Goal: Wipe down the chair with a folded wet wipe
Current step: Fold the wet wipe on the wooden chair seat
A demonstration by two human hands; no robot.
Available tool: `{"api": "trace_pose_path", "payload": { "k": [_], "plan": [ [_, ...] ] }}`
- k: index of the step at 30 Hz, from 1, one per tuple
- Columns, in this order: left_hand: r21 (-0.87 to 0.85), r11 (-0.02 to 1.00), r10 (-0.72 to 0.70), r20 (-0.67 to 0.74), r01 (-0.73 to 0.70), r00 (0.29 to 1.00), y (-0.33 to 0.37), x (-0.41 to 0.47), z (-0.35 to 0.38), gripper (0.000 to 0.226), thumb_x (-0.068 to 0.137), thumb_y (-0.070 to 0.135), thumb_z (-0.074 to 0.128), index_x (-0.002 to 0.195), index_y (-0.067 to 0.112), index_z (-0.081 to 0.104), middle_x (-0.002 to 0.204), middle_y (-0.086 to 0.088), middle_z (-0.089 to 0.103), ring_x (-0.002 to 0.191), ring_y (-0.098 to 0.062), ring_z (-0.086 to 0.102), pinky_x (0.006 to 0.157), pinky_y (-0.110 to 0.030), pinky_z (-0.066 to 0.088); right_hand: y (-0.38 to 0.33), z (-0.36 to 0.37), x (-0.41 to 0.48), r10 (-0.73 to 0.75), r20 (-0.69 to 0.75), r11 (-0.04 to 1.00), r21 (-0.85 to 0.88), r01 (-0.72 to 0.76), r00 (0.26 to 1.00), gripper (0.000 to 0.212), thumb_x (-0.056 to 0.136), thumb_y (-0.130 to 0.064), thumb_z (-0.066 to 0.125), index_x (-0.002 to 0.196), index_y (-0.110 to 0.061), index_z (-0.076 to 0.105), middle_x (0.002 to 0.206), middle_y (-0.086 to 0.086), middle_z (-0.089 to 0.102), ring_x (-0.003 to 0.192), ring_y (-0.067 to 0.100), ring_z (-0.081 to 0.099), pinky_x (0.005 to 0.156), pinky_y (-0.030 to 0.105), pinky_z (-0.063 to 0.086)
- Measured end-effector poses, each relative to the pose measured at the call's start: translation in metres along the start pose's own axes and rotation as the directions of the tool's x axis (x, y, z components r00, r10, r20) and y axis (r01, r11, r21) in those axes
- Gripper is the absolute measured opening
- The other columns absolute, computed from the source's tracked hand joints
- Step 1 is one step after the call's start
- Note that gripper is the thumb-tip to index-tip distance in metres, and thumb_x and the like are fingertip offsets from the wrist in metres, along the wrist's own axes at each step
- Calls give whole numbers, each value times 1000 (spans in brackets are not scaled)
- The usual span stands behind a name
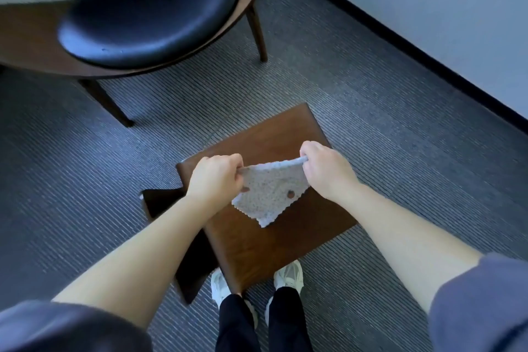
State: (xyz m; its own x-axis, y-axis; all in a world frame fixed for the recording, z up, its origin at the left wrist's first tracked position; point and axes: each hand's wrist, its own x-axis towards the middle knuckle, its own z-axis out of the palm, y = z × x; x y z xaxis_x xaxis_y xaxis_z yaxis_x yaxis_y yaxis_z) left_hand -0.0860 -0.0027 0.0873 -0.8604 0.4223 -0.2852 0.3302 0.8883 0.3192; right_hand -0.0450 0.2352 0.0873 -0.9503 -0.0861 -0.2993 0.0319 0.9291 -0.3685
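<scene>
A white textured wet wipe (270, 196) hangs stretched between both my hands above a brown wooden seat (274, 240). My left hand (215, 177) pinches the wipe's left upper corner. My right hand (325, 170) pinches its right upper corner. The wipe droops to a point below, with a small hole showing the wood through it. The wooden seat stands right in front of my feet, its dark side part (168, 206) showing at the left.
A second chair with a black padded seat (151, 11) and curved wooden shell (31, 46) stands at the upper left, its legs on the grey striped carpet (385, 111). A pale wall with a dark baseboard (400, 37) runs along the right. My shoes (288, 277) are under the seat's near edge.
</scene>
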Motion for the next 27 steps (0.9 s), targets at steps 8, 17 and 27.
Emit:
{"api": "trace_pose_path", "payload": {
  "k": [8, 17, 27],
  "plan": [
    [46, 956, 287, -337, -289, 897, -14, 11, -109, 31, 87, 29, 47, 79, 7, 67, 72, -8, 62, 59, -31, 59, 62, -39, 51, -17, -95, 4, -195, -213, 980, -84, 181, 957, 4, 92, -10, 59, 92, -10, 63, 87, 4, 63, 77, 27, 57, 69, 35, 40],
    [109, 914, 406, -173, -392, 898, -39, -24, -26, 9, 81, 11, 56, 72, 12, 55, 66, -4, 52, 55, -30, 54, 54, -43, 48, 4, -12, -24, -229, -73, 965, -145, 217, 971, 9, 79, -1, 64, 76, -9, 64, 74, 5, 64, 72, 28, 59, 69, 38, 48],
    [129, 942, 283, 187, -309, 941, -71, -80, 155, 31, 71, 3, 69, 101, 11, 65, 82, -5, 59, 75, -31, 59, 56, -36, 41, 34, 163, -79, -152, 179, 982, -88, 170, 972, 5, 74, 0, 70, 78, -1, 68, 118, 19, 64, 104, 37, 62, 74, 42, 54]
  ]
}}
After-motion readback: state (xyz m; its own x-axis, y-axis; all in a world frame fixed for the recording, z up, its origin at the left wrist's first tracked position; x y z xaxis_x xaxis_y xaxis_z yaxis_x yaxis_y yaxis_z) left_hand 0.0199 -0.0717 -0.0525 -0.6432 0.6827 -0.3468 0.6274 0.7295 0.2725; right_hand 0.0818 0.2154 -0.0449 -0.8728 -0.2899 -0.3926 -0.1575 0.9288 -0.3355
